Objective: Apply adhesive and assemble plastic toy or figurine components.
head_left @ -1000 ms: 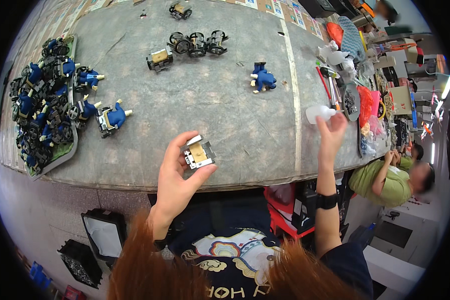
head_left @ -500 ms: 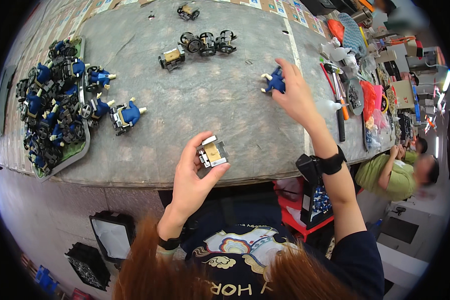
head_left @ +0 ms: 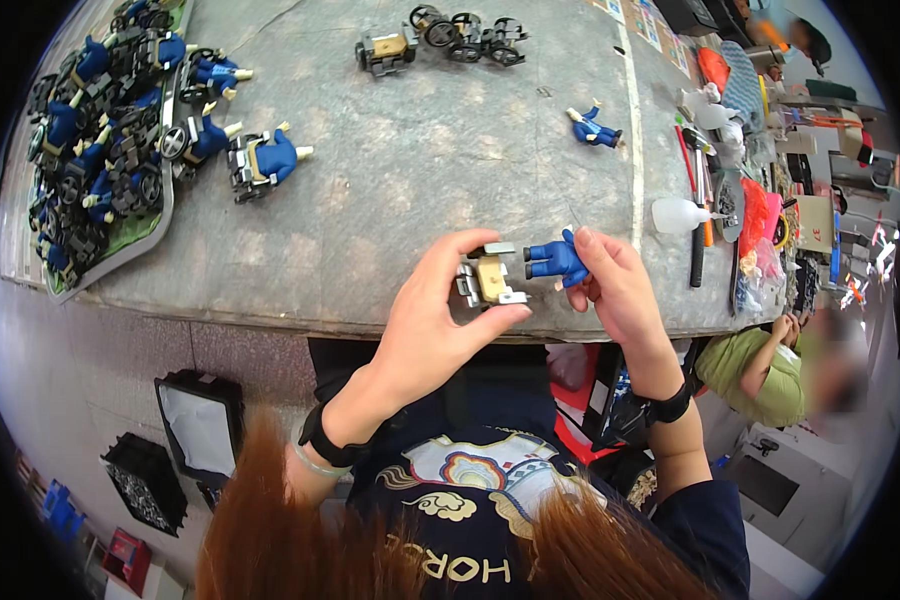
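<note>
The left hand (head_left: 432, 318) held a small toy chair frame (head_left: 491, 279) with a tan seat. Its thumb was on one side and its fingers were on the other, so they gripped the frame by its two side arms. The seat was open to the right. No wheels could be seen on this frame.

The right hand (head_left: 618, 285) pinched a little toy figure (head_left: 558, 259) in blue clothes by its top end. The head was hidden by the fingers. Its two legs pointed left, toward the tan seat, and its dark feet were just beside the frame. A small gap showed between them. Both things were over the near edge of the table (head_left: 370, 190).

To do this bit well, it seemed best to keep the frame still and squeeze it softly, so the side arms would not bend. The figure looked safer held by its body than by its thin arms. Its legs needed to line up straight with the seat, with no finger in the way.

Another blue figure (head_left: 595, 128) lay farther back on the table. A white squeeze bottle (head_left: 678, 215) with a thin tip lay to the right, well apart from the frame.
</note>
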Demonstrator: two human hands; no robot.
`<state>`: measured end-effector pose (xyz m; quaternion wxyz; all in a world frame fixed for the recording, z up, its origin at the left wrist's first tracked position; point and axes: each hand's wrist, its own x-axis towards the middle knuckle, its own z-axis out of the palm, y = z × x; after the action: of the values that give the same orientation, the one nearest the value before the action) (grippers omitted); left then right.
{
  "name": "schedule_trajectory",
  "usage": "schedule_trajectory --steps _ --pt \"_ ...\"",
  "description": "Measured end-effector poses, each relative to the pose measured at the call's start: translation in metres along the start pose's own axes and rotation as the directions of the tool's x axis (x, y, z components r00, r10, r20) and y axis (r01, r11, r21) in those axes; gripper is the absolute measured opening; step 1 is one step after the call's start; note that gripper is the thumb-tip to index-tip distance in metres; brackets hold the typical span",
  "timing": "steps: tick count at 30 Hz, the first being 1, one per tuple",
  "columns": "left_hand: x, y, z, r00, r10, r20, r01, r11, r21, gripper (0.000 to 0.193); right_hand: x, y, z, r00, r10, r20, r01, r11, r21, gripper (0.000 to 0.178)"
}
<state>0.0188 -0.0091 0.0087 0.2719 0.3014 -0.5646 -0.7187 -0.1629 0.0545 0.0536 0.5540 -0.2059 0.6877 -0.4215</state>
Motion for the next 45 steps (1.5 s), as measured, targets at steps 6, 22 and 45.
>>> schedule_trajectory --steps 6,22,45 --pt "0.002 0.002 -0.002 0.972 0.229 0.054 -0.235 0.925 0.298 0.052 -0.004 -0.003 0.017 0.996 -0.066 0.067 0.082 0.958 -0.274 0.028" --pt "0.007 -0.002 -0.002 0.946 0.285 0.153 -0.323 0.841 0.433 0.050 0.004 0.012 0.026 0.991 -0.070 0.113 0.109 0.914 -0.391 0.029" --pt "0.014 -0.003 -0.006 0.937 0.274 0.216 -0.347 0.801 0.488 0.048 0.001 0.021 0.046 0.998 -0.028 -0.062 0.018 0.988 -0.155 0.038"
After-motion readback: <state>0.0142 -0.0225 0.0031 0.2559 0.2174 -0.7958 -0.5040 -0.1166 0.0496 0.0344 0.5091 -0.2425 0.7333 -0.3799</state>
